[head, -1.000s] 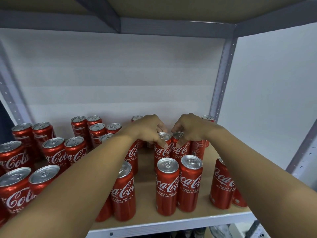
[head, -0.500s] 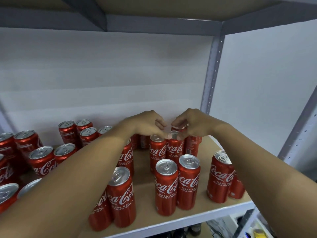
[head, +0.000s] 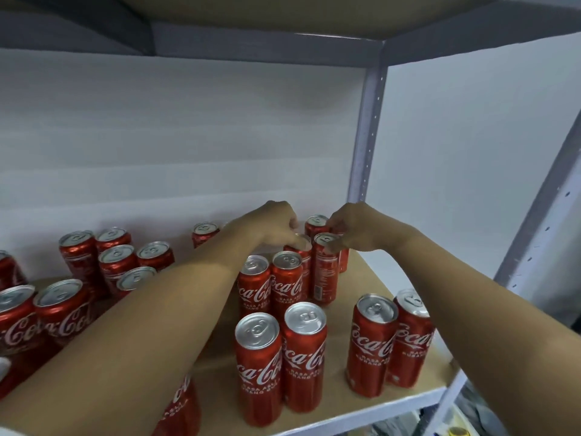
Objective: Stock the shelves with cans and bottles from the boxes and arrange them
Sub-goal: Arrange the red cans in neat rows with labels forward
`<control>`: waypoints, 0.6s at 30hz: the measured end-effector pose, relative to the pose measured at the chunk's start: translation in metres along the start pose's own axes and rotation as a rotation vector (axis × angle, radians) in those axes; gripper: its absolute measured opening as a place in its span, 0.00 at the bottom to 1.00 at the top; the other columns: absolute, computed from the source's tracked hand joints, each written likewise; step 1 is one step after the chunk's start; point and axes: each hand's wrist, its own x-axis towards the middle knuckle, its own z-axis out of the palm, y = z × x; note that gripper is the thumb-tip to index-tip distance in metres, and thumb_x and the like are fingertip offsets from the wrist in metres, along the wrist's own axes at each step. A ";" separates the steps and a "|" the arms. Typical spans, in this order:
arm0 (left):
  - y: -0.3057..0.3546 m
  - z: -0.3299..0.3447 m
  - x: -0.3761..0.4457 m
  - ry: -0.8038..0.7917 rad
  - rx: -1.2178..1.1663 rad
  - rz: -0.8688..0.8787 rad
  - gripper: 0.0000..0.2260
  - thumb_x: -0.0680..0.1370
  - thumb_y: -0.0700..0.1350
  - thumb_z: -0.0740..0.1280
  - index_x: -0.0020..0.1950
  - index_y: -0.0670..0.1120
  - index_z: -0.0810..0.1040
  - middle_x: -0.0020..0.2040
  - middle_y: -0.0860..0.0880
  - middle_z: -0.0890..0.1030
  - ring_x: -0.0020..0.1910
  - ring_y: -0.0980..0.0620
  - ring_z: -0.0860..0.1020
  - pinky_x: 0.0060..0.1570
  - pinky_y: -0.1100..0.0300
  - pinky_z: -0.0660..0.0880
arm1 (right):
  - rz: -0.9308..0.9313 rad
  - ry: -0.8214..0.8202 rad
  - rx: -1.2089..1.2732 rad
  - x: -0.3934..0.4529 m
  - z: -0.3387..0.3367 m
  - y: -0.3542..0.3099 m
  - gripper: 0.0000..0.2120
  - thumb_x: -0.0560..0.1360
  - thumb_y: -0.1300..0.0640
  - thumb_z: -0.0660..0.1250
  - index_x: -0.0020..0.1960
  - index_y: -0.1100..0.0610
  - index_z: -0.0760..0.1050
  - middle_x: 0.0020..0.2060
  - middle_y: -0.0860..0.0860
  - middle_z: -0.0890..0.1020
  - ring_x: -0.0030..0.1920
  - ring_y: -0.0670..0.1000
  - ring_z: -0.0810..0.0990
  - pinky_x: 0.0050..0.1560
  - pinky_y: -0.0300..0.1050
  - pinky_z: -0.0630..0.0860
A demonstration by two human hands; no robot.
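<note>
Several slim red Coca-Cola cans stand upright on a wooden shelf board [head: 374, 278]. Both my arms reach to the back right of the shelf. My left hand [head: 273, 226] pinches the top rim of a red can [head: 300, 247], mostly hidden under my fingers. My right hand [head: 353, 229] pinches the top of the neighbouring can [head: 325, 269], whose label back faces me. Another can [head: 316, 223] stands behind them by the wall. In front stands a pair of cans [head: 270, 284], then a nearer pair [head: 279, 360].
Two more cans [head: 390, 341] stand at the shelf's right front. A larger group of cans [head: 94, 272] fills the left side. A grey perforated upright [head: 366, 133] marks the back right corner, another upright [head: 540, 234] the front right. The shelf above hangs close overhead.
The view has shifted left and closer. Both hands stay at the back cans; the two gripped cans now stand a little further back and right, behind the pair.
</note>
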 end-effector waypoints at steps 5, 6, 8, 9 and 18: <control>0.006 0.003 0.012 -0.007 0.103 -0.043 0.25 0.70 0.57 0.80 0.60 0.43 0.83 0.56 0.47 0.85 0.52 0.49 0.83 0.57 0.49 0.80 | -0.031 -0.064 0.006 0.016 0.007 0.008 0.16 0.69 0.40 0.75 0.40 0.53 0.79 0.38 0.49 0.81 0.41 0.52 0.81 0.42 0.48 0.77; 0.006 0.003 0.014 -0.015 0.106 -0.038 0.23 0.70 0.57 0.80 0.57 0.44 0.84 0.53 0.48 0.86 0.50 0.50 0.83 0.55 0.49 0.81 | -0.037 -0.069 0.011 0.018 0.008 0.009 0.16 0.69 0.40 0.76 0.39 0.52 0.77 0.37 0.48 0.80 0.40 0.51 0.80 0.40 0.46 0.75; 0.006 0.002 0.018 -0.032 0.102 -0.022 0.20 0.70 0.55 0.80 0.56 0.46 0.85 0.52 0.49 0.86 0.48 0.51 0.84 0.54 0.50 0.82 | -0.060 -0.086 0.008 0.021 0.009 0.013 0.15 0.69 0.42 0.76 0.42 0.52 0.79 0.39 0.48 0.81 0.41 0.52 0.80 0.41 0.46 0.75; 0.006 0.001 0.018 -0.043 0.097 -0.015 0.20 0.70 0.54 0.80 0.57 0.46 0.85 0.53 0.50 0.86 0.49 0.52 0.84 0.55 0.50 0.82 | -0.074 -0.101 0.014 0.022 0.009 0.014 0.13 0.69 0.43 0.76 0.44 0.51 0.80 0.40 0.49 0.82 0.42 0.52 0.80 0.43 0.47 0.77; 0.005 0.000 0.021 -0.087 0.060 0.002 0.33 0.68 0.59 0.81 0.69 0.48 0.78 0.64 0.51 0.83 0.60 0.51 0.81 0.63 0.51 0.77 | -0.061 -0.193 0.011 0.023 -0.002 0.011 0.23 0.68 0.42 0.77 0.57 0.56 0.83 0.47 0.51 0.85 0.45 0.53 0.83 0.43 0.46 0.81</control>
